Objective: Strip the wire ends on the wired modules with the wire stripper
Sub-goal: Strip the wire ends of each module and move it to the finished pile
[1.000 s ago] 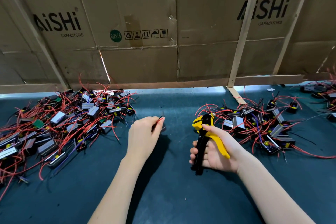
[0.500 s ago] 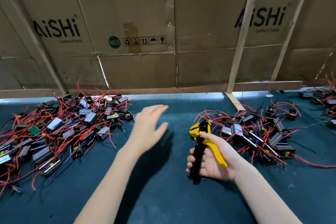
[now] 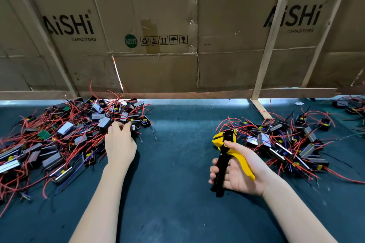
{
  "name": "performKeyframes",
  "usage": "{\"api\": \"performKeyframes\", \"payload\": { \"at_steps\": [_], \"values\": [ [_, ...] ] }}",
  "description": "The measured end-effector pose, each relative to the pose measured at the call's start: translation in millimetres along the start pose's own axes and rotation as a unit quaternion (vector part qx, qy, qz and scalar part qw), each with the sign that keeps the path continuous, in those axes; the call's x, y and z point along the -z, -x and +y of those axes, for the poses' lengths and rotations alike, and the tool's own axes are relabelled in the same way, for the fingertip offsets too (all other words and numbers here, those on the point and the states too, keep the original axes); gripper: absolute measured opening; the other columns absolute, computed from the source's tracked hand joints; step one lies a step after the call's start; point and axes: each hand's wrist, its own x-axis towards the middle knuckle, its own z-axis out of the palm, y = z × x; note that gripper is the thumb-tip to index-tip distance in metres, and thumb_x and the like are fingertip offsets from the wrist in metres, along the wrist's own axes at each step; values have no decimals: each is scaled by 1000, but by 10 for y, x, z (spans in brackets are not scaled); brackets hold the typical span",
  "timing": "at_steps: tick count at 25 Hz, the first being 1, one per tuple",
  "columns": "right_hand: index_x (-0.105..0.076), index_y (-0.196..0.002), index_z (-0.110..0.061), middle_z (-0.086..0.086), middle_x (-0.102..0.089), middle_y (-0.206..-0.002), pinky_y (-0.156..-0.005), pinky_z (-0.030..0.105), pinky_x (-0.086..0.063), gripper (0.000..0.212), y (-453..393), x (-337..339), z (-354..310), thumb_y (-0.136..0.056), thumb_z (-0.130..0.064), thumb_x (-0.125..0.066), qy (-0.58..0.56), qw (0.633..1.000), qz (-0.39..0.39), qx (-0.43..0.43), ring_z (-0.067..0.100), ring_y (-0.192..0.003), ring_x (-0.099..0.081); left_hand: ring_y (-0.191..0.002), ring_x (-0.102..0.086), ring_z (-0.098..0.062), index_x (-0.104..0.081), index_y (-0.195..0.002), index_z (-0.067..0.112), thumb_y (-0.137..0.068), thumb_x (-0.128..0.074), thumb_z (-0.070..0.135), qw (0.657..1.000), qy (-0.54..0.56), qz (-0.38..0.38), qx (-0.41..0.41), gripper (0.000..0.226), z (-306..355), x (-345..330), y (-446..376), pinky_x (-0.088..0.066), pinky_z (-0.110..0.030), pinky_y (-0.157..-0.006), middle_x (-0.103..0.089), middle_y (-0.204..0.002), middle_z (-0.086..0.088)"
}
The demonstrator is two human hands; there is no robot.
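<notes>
Left fingers: the fingertips (image 3: 118,127) are curled down into the near edge of the left pile. They touch a small black box-shaped module with red wires (image 3: 132,128). I cannot tell if they hold it tight yet.
Left hand: the left hand (image 3: 120,145) has its back up and reaches out over the dark green table mat (image 3: 177,193) to the pile.
Left pile: a big heap of small black and silver modules with thin red wires (image 3: 65,140) lies on the left part of the mat. It goes from the hand out to the left edge of the view.
Right fingers: the fingers (image 3: 214,171) wrap around the black handle, and the thumb (image 3: 235,147) lies on the yellow handle.
Right hand: the right hand (image 3: 240,173) is palm up and grips the tool.
Tool: the yellow and black plastic wire stripper (image 3: 227,156) stands nearly upright in the hand. Its yellow head points up and away, near the right pile. Its two handles are spread apart.
Right pile: a second heap of black and silver modules with red wires (image 3: 290,144) lies just to the right of the tool.
Between the hands: a bare strip of mat.
Back wall: flat brown cardboard sheets printed with "AiSHi CAPACITORS" (image 3: 158,25) stand behind the table, with pale wooden strips (image 3: 270,35) across them.
</notes>
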Motion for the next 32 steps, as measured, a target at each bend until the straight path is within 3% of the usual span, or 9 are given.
{"api": "performKeyframes", "payload": {
  "at_steps": [5, 8, 12, 15, 17, 19, 23, 28, 32],
  "values": [
    [-54, -94, 1, 21, -58, -80, -80, 49, -54, 50, 9, -7, 21, -77, -46, -62, -3, 1000, 7, 10, 36, -72, -63, -96, -52, -38, -67, -100, 6, -79, -71, 5, 995, 44, 82, -20, 21, 7, 26, 54, -41, -45, -76, -59, -103, -17],
    [-54, -95, 1, 21, -59, -81, -80, 49, -54, 51, 17, -2, 21, -76, -46, -62, -2, 1000, 10, 12, 36, -72, -64, -97, -54, -40, -66, -101, 5, -81, -73, 10, 985, 89, 147, 5, 21, -8, 57, 34, -41, -47, -78, -61, -101, -17],
    [-54, -94, 1, 22, -59, -80, -79, 49, -54, 51, 22, -5, 25, -76, -46, -62, 1, 1000, 9, 14, 36, -72, -64, -97, -52, -43, -55, -112, 0, -75, -56, -17, 955, 195, 196, 110, 41, -36, 128, 36, -42, -49, -79, -50, -113, -23],
    [-54, -94, 1, 21, -59, -80, -79, 48, -54, 51, 27, 1, 22, -76, -46, -62, 2, 1000, 8, 11, 36, -72, -64, -96, -53, -40, -64, -104, 2, -69, -56, -13, 963, 142, 229, -9, 39, 69, 144, 81, -37, -45, -81, -59, -104, -18],
    [-54, -93, 1, 21, -59, -80, -80, 49, -53, 51, 21, -5, 21, -75, -46, -62, 5, 1000, 4, 10, 36, -72, -64, -92, -55, -35, -67, -102, 6, -76, -57, 0, 960, 137, 207, -129, 28, 215, 125, 112, -40, -42, -80, -64, -99, -11],
    [-54, -93, 1, 21, -59, -80, -81, 49, -53, 51, 8, 3, 22, -74, -46, -63, 4, 1000, 2, 11, 37, -72, -63, -95, -56, -36, -68, -109, 9, -84, -61, 11, 968, 103, 136, -185, 27, 355, 27, 158, -44, -43, -80, -64, -104, -11],
    [-55, -92, 1, 21, -59, -80, -81, 48, -54, 52, -1, 17, 12, -73, -46, -65, 5, 1000, -3, 10, 37, -73, -63, -123, -44, -32, -60, -130, 19, -93, -55, 21, 994, -25, -14, -104, 37, 403, -207, 228, -32, -41, -96, -52, -136, -8],
    [-55, -92, 1, 21, -58, -80, -80, 48, -54, 52, 3, 16, 19, -73, -46, -65, 7, 1000, -6, 8, 36, -73, -63, -115, -51, -25, -63, -124, 21, -91, -52, 10, 996, -56, 8, -75, 36, 321, -206, 185, -25, -37, -94, -67, -119, 1],
    [-55, -93, 1, 22, -58, -80, -81, 49, -53, 52, 13, 2, 15, -74, -46, -64, 5, 1000, 1, 8, 37, -73, -63, -87, -62, -29, -78, -96, 14, -83, -63, 4, 990, 61, 66, -113, 22, 391, -95, 221, -32, -40, -84, -75, -85, -4]
  ]
}}
